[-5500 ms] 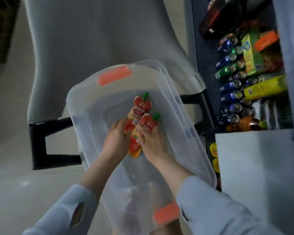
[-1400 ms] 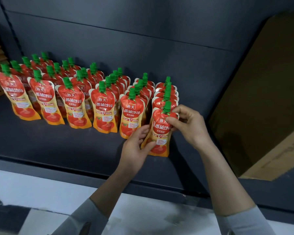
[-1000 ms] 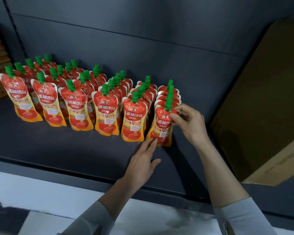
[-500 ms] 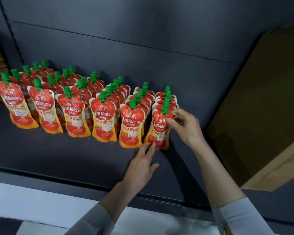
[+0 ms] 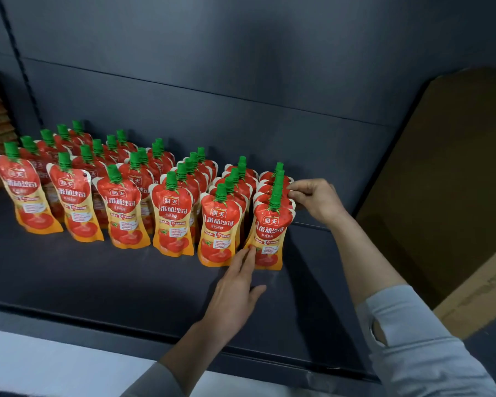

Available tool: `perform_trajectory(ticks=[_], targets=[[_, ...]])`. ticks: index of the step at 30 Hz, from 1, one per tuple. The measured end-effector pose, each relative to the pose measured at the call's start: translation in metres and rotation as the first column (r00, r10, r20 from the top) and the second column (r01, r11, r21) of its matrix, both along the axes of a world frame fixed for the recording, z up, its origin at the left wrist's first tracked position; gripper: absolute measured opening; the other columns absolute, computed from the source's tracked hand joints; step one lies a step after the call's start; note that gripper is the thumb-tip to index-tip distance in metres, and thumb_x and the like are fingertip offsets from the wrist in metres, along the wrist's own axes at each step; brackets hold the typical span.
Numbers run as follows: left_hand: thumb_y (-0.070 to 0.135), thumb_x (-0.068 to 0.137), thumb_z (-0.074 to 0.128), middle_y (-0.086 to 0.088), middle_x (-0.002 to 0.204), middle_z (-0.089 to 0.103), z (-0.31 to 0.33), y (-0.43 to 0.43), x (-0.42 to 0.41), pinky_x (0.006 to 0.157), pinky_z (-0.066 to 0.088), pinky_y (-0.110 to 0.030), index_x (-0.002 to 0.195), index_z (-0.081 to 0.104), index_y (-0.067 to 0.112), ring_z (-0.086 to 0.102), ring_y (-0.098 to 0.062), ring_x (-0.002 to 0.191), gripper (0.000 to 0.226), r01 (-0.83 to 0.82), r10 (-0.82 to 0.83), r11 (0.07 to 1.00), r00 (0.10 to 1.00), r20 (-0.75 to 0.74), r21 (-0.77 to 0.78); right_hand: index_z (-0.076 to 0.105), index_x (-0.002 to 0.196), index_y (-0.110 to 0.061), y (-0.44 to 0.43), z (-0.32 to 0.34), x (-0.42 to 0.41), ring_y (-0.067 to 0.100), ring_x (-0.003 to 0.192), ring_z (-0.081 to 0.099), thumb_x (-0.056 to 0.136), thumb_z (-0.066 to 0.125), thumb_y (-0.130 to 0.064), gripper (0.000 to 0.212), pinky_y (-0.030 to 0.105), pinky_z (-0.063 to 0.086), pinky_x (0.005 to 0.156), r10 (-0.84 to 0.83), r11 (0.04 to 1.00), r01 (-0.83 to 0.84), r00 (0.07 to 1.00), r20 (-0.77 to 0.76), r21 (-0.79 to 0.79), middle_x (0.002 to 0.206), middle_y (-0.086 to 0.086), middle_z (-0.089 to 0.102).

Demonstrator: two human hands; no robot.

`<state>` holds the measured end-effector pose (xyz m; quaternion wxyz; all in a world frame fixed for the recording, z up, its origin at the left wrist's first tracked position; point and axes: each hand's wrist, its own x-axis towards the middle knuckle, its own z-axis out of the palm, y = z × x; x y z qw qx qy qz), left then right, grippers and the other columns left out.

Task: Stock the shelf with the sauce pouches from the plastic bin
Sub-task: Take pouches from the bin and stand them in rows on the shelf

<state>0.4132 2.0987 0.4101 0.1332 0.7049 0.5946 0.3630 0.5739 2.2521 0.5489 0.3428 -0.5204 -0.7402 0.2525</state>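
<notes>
If the left hand (image 5: 238, 285) nudges too hard, the front pouch (image 5: 268, 233) could topple into its 9 o'clock neighbour (image 5: 218, 233). Left fingers (image 5: 248, 255), straight, touch its base; the right hand (image 5: 312, 199) pinches a rear pouch (image 5: 285, 194) at 12 o'clock. Red-orange, green-capped, it stands upright at the row's 3 o'clock end on the shelf (image 5: 126, 282).

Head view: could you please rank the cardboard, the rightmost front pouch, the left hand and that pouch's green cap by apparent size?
1. cardboard
2. rightmost front pouch and left hand: alike, the hand is nearer, so unranked
3. green cap
</notes>
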Motion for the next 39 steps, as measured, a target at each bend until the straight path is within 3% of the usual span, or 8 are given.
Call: perform_trajectory(ticks=[8,11,14,19,24,26,31,39], targets=[[0.031,0.093,0.060,0.003,0.159,0.015,-0.001,0.000,-0.006,0.112,0.034,-0.029,0.153,0.013,0.020,0.027,-0.015,0.143,0.076,0.021,-0.021,1.000,1.000,-0.003,-0.005,0.075,0.109,-0.020,-0.015,-0.010,0.005,0.006,0.098,0.068,0.094,0.067,-0.021,0.017,0.027,0.057,0.087,-0.021,0.991,0.032,0.996,-0.089,0.128,0.105,-0.008,0.074],[0.022,0.091,0.064,0.003,0.147,0.040,0.002,-0.006,-0.011,0.105,0.045,-0.032,0.147,0.036,0.020,0.044,-0.013,0.132,0.063,-0.024,0.016,0.990,0.998,0.062,0.136,0.076,0.099,-0.018,-0.030,-0.010,0.005,0.003,0.087,0.066,0.093,0.067,-0.025,0.012,0.015,0.052,0.069,-0.042,0.976,0.072,0.988,-0.145,0.205,0.095,-0.010,0.073],[0.011,0.089,0.064,0.005,0.132,0.050,0.002,-0.010,-0.023,0.089,0.055,-0.037,0.135,0.053,0.019,0.052,-0.012,0.120,0.048,-0.148,0.097,0.944,0.979,0.180,0.294,0.076,0.098,-0.020,-0.033,-0.010,0.005,0.004,0.085,0.068,0.092,0.069,-0.020,0.009,0.013,0.054,0.062,0.049,0.996,-0.043,0.996,-0.073,0.080,0.095,-0.009,0.074],[0.014,0.091,0.063,-0.002,0.145,0.034,0.004,-0.003,-0.042,0.091,0.054,-0.046,0.142,0.043,0.016,0.038,-0.020,0.135,0.055,-0.332,0.250,0.899,0.924,0.287,0.285,0.076,0.102,-0.016,-0.028,-0.010,0.000,0.007,0.099,0.069,0.091,0.069,-0.015,0.013,0.024,0.057,0.086,0.032,0.999,-0.029,0.997,-0.065,0.041,0.104,-0.003,0.075],[0.022,0.093,0.060,-0.004,0.154,0.028,0.014,0.006,-0.045,0.109,0.040,-0.045,0.150,0.026,0.019,0.023,-0.016,0.144,0.067,-0.363,0.306,0.916,0.908,0.287,0.170,0.075,0.103,-0.022,-0.045,-0.011,-0.006,0.001,0.093,0.064,0.094,0.067,-0.021,0.013,0.008,0.049,0.074,-0.040,0.971,0.081,0.982,-0.182,0.226,0.107,-0.003,0.073],[0.022,0.093,0.060,-0.003,0.154,0.029,0.016,0.009,-0.046,0.109,0.040,-0.047,0.151,0.024,0.022,0.025,-0.019,0.144,0.068,-0.362,0.313,0.921,0.908,0.280,0.143,0.076,0.098,-0.025,-0.056,-0.010,-0.009,0.008,0.095,0.064,0.092,0.068,-0.030,0.011,0.019,0.052,0.076,-0.009,0.965,0.060,0.980,-0.199,0.254,0.102,-0.006,0.072],[0.020,0.090,0.064,-0.003,0.151,0.033,0.017,0.013,-0.048,0.100,0.047,-0.048,0.150,0.023,0.021,0.035,-0.023,0.139,0.072,-0.404,0.352,0.905,0.885,0.306,0.129,0.072,0.117,-0.020,-0.068,-0.021,-0.014,0.012,0.103,0.058,0.084,0.076,-0.032,0.035,0.031,0.052,0.088,0.025,0.980,-0.043,0.995,0.094,0.193,0.111,-0.005,0.066],[0.024,0.088,0.066,-0.006,0.144,0.044,0.009,0.023,-0.051,0.097,0.048,-0.050,0.150,0.019,0.022,0.046,-0.027,0.130,0.078,-0.447,0.406,0.890,0.867,0.290,0.091,0.073,0.117,-0.017,-0.069,-0.016,-0.018,0.017,0.107,0.058,0.087,0.074,-0.026,0.031,0.041,0.053,0.094,0.016,0.978,-0.049,0.986,0.163,0.202,0.113,0.002,0.069]])
